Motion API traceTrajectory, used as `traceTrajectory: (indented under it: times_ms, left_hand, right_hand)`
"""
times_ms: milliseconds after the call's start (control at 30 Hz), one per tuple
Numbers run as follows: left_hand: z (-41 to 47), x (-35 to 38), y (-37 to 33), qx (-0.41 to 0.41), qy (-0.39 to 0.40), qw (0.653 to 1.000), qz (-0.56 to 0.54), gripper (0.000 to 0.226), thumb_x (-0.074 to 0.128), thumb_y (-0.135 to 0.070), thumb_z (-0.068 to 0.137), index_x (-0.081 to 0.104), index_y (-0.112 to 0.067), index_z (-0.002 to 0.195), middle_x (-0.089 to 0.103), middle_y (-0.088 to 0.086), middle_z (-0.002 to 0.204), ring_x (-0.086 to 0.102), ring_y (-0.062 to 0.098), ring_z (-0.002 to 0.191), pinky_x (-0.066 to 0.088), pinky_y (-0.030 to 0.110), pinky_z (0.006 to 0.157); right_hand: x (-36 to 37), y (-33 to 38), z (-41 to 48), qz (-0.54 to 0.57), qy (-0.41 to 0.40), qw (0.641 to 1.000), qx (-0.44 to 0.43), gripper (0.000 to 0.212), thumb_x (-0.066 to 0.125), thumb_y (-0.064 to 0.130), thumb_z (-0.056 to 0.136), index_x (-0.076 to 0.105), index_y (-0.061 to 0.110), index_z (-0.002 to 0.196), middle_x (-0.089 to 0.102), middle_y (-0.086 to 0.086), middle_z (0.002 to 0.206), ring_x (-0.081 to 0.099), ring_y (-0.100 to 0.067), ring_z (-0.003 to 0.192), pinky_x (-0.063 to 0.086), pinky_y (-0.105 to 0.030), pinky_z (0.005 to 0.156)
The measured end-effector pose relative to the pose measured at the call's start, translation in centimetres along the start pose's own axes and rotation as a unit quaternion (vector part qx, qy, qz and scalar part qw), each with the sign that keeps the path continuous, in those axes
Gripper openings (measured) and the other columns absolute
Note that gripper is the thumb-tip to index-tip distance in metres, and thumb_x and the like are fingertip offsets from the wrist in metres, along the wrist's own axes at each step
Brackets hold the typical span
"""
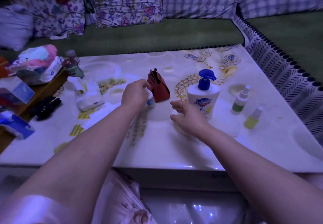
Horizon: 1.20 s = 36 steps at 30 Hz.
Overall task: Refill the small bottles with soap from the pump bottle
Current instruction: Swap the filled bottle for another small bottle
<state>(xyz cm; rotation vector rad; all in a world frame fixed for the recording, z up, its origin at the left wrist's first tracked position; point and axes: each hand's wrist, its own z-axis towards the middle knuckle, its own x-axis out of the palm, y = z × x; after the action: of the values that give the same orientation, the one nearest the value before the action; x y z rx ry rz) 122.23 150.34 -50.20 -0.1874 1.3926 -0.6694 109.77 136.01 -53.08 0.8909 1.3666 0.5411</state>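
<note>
Indoors, glossy patterned table point(174, 146) w/ pump bottle point(203, 95), left hand point(134, 95) gripping small bottle point(151, 100), right hand point(187, 117) open, empty, green sofa point(157, 33) behind.

The pump bottle point(203, 96), just beyond the right hand's fingertips point(174, 104), carries a shield logo reading "Safeguard" with a "9" below it; yellow characters printed on the table point(157, 146) cover are too blurred to read

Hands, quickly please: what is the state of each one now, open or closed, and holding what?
Left hand: closed on the small white bottle, which stands beside the red pouch.
Right hand: open, holding nothing, near the pump bottle.
</note>
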Motion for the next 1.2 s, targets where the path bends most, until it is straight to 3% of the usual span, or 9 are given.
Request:
traceTrajectory:
  times_ms: [133, 333, 433, 533, 667, 833, 967, 1067, 1200]
  left_hand:
    - [-1.3, -1.9, -1.0, 0.020, 0.006, 1.000, -0.008, 0.020, 0.052, -0.011, 0.085, 0.066, -0.020, 0.096, 0.064, -0.001, 0.095, 0.058, 0.023, 0.094, 0.047, 0.034, 0.073]
    - [-5.2, -4.3, -2.7, 0.029, 0.095, 0.992, -0.075, 0.009, 0.064, -0.018, 0.082, 0.066, -0.025, 0.089, 0.067, -0.002, 0.091, 0.061, 0.017, 0.089, 0.050, 0.032, 0.069]
    - [-7.0, -4.7, -3.4, 0.031, 0.121, 0.983, -0.137, 0.007, 0.066, -0.018, 0.080, 0.066, -0.024, 0.084, 0.069, -0.002, 0.090, 0.065, 0.015, 0.090, 0.054, 0.038, 0.080]
    - [-8.2, -4.8, -4.2, 0.036, 0.136, 0.976, -0.166, 0.008, 0.066, -0.018, 0.079, 0.066, -0.025, 0.081, 0.070, -0.001, 0.090, 0.066, 0.017, 0.090, 0.054, 0.045, 0.084]
    - [-9.0, -5.0, -5.8, 0.062, 0.149, 0.977, -0.140, 0.008, 0.064, -0.017, 0.083, 0.065, -0.023, 0.087, 0.067, -0.002, 0.089, 0.062, 0.015, 0.087, 0.051, 0.033, 0.075]
    - [-9.3, -5.1, -6.9, 0.091, 0.155, 0.976, -0.124, 0.009, 0.062, -0.017, 0.085, 0.064, -0.023, 0.091, 0.066, -0.003, 0.093, 0.060, 0.011, 0.089, 0.048, 0.025, 0.070]
    - [-9.3, -5.1, -7.3, 0.160, 0.182, 0.968, -0.070, 0.016, 0.068, -0.021, 0.084, 0.063, -0.025, 0.099, 0.061, -0.015, 0.089, 0.055, -0.004, 0.084, 0.039, 0.007, 0.064]
    - [-8.8, -4.6, -7.2, 0.194, 0.169, 0.966, -0.006, 0.014, 0.066, -0.028, 0.085, 0.064, -0.030, 0.099, 0.058, -0.014, 0.089, 0.051, -0.003, 0.084, 0.038, 0.018, 0.068]
    - [-8.3, -3.5, -7.0, 0.159, 0.152, 0.974, 0.050, 0.007, 0.061, -0.039, 0.085, 0.058, -0.038, 0.091, 0.053, 0.001, 0.095, 0.054, 0.021, 0.089, 0.046, 0.036, 0.074]
  right_hand:
    - [-0.4, 0.2, -0.7, 0.002, -0.009, 1.000, -0.004, 0.051, 0.064, 0.018, 0.084, 0.052, 0.022, 0.132, 0.059, 0.000, 0.130, 0.055, -0.013, 0.120, 0.043, -0.034, 0.102]
    - [-0.8, 0.4, -3.3, -0.024, -0.016, 0.999, -0.022, 0.071, 0.079, 0.031, 0.072, 0.048, 0.024, 0.136, 0.059, 0.001, 0.131, 0.054, -0.013, 0.122, 0.043, -0.032, 0.100]
    - [-0.9, 0.4, -4.7, -0.030, -0.023, 0.999, -0.035, 0.077, 0.081, 0.037, 0.067, 0.048, 0.025, 0.136, 0.060, 0.003, 0.129, 0.054, -0.012, 0.119, 0.043, -0.030, 0.097]
    - [-1.2, 0.2, -5.5, -0.030, -0.031, 0.998, -0.053, 0.067, 0.080, 0.036, 0.069, 0.055, 0.025, 0.130, 0.064, 0.006, 0.120, 0.057, -0.010, 0.113, 0.044, -0.026, 0.088]
    - [-1.9, -0.2, -6.0, -0.045, -0.041, 0.997, -0.053, 0.042, 0.074, 0.031, 0.073, 0.063, 0.035, 0.113, 0.070, 0.013, 0.101, 0.063, -0.007, 0.097, 0.050, -0.030, 0.081]
    - [-3.0, -0.4, -6.7, -0.056, -0.067, 0.995, -0.055, 0.037, 0.068, 0.027, 0.075, 0.063, 0.036, 0.111, 0.066, 0.016, 0.095, 0.062, -0.009, 0.093, 0.050, -0.032, 0.079]
    - [-3.6, -0.9, -6.8, -0.064, -0.073, 0.994, -0.057, 0.036, 0.067, 0.025, 0.077, 0.061, 0.032, 0.112, 0.053, 0.019, 0.091, 0.058, -0.012, 0.095, 0.045, -0.029, 0.075]
    - [-3.8, -1.4, -6.5, -0.082, -0.072, 0.992, -0.066, 0.035, 0.067, 0.026, 0.079, 0.059, 0.031, 0.114, 0.049, 0.017, 0.094, 0.055, -0.013, 0.096, 0.038, -0.027, 0.071]
    - [-3.6, -1.5, -6.3, -0.103, -0.078, 0.989, -0.076, 0.035, 0.066, 0.027, 0.082, 0.058, 0.027, 0.116, 0.048, 0.014, 0.097, 0.053, -0.015, 0.098, 0.033, -0.027, 0.070]
